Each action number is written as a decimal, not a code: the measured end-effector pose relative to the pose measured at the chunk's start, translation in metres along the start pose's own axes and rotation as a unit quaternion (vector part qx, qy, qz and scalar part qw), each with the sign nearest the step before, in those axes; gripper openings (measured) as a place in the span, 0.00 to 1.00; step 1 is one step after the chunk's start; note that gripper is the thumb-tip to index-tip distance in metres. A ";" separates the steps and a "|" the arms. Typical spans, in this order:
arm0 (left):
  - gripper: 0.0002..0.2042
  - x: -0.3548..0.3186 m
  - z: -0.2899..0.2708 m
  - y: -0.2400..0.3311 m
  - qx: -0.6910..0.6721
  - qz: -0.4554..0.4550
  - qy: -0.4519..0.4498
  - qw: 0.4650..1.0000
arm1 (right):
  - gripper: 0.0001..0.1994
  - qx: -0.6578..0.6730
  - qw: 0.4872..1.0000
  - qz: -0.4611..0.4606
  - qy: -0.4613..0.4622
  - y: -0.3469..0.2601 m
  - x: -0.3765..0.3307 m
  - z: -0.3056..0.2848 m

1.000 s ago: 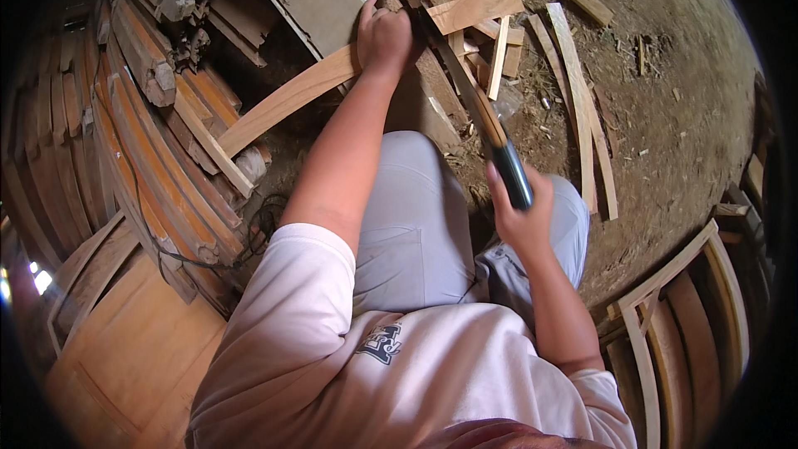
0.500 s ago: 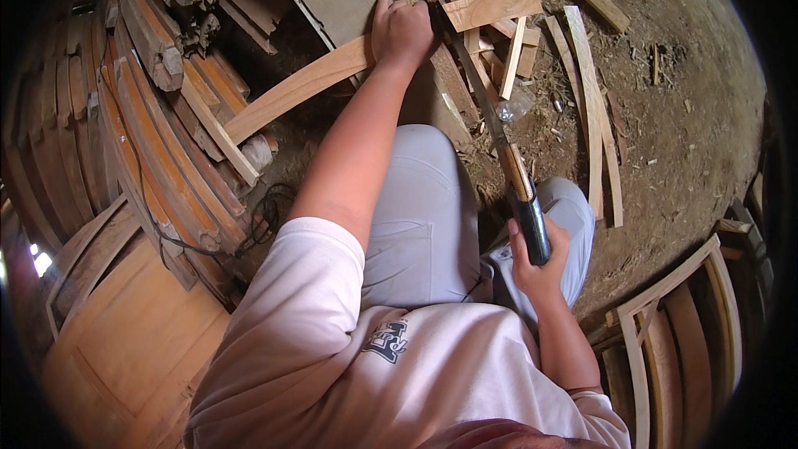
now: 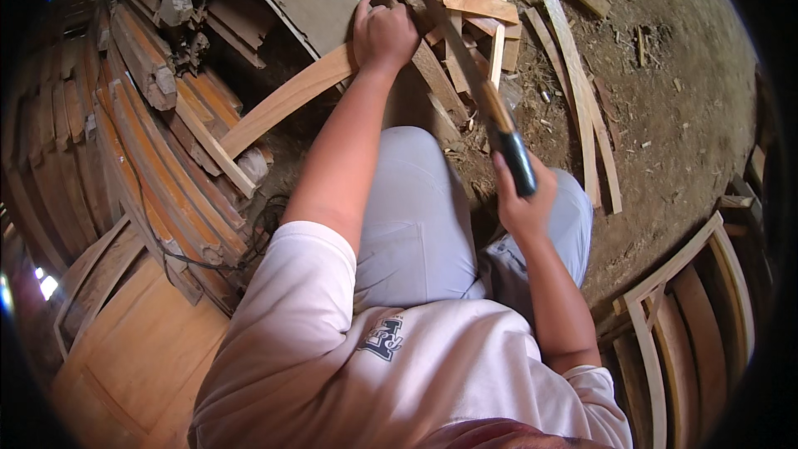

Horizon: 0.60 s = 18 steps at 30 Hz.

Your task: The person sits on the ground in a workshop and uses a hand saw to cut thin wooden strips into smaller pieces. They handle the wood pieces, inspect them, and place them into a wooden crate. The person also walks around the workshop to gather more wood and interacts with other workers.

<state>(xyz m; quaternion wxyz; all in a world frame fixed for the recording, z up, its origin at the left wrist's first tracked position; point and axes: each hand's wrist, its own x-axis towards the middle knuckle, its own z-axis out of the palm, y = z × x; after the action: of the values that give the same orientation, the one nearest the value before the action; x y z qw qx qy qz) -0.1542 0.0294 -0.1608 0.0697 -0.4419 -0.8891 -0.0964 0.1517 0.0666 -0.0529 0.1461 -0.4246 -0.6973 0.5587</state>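
Observation:
My left hand (image 3: 386, 36) is closed over the far end of a curved light-wood slat (image 3: 287, 98), pressing it on a worn plank. One finger points forward. In my right hand (image 3: 525, 199) is a handsaw, gripped by its dark handle (image 3: 519, 165) above my right knee. The handsaw's blade (image 3: 457, 33) stretches forward just right of my left hand and is slightly blurred. A short piece of the same light wood (image 3: 480, 4) lies beyond the blade, tilted down to the right. My left hand hides the slat's far end.
Curved, orange-edged timbers (image 3: 158, 158) are stacked at the left, with a dark cable (image 3: 199, 264) across them. A wood panel (image 3: 141, 349) lies lower left. Long thin strips (image 3: 578, 87) and offcuts rest on the dirt floor (image 3: 673, 133). Curved frames (image 3: 682, 324) stand lower right.
My right hand and the saw have moved forward and slightly left. The short wood piece beyond the blade has swung from sloping up to the right to sloping down. My left hand keeps its hold.

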 end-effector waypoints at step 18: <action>0.09 0.002 -0.018 -0.020 -0.226 -0.025 0.020 0.974 | 0.15 -0.329 0.897 0.036 0.294 0.077 -0.190 -0.224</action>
<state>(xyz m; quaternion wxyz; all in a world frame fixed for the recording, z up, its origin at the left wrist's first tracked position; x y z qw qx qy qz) -0.1712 0.0148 -0.1452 -0.0161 -0.4219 -0.8535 -0.3054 0.4502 0.0714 0.0035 0.1763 -0.6178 -0.7511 0.1520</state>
